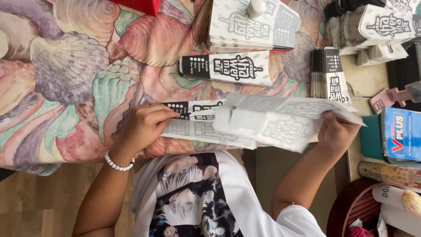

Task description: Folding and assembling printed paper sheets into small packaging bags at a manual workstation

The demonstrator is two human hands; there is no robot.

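My left hand [142, 127], with a white bead bracelet at the wrist, presses its fingers down on a flat white and black printed carton [193, 112] lying on the shell-patterned tablecloth [66, 74]. My right hand [335, 131] grips the right end of another flat white printed carton [272, 120], which is blurred and lifted over the table edge. That carton overlaps the one under my left hand. My white printed shirt fills the bottom middle.
A single flat carton [226, 68] lies beyond my hands. Stacks of the same cartons sit at the top middle [252, 26], with a small white bottle [256, 8] on top, and at right [329, 74]. A blue notebook [401, 134], a pink clip [392, 97] and a dark red basket [351, 206] are at right.
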